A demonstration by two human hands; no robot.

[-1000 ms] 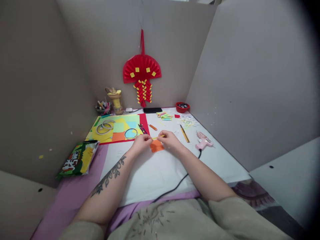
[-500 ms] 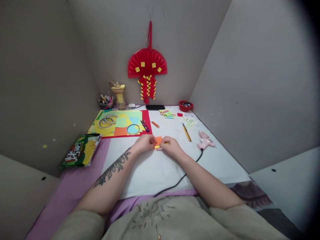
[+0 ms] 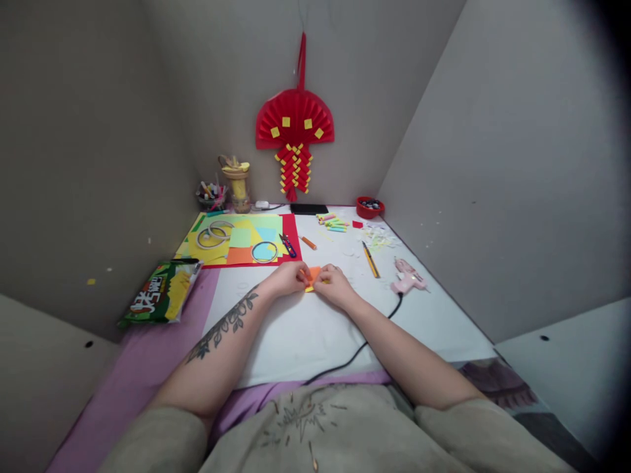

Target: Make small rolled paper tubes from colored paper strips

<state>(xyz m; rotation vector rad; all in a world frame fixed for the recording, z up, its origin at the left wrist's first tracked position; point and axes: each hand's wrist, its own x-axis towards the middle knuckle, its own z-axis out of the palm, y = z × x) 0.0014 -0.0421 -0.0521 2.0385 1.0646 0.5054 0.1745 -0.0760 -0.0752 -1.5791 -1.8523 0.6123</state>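
Between my two hands, over the white table top, is a small piece of orange paper [image 3: 314,275] with a yellow strip along its near edge. My left hand [image 3: 290,278] has its fingers closed on the paper's left side. From the right, my right hand [image 3: 335,286] pinches the other side of it. The fingers cover much of the paper, so its folds are hard to make out. Just beyond the hands lie an orange-handled tool [image 3: 308,242] and dark blue thread snips [image 3: 287,246].
Coloured paper sheets [image 3: 217,255] with rings lie at the left, near a green snack bag [image 3: 160,292]. To the right are a yellow cutter [image 3: 371,260] and a pink glue gun [image 3: 408,277], its black cord [image 3: 349,362] crossing the table. A red fan ornament [image 3: 296,118] hangs behind.
The whole view has shifted slightly. Both hands stay at the paper, and my fingers have moved a little along it; less of the yellow strip shows.
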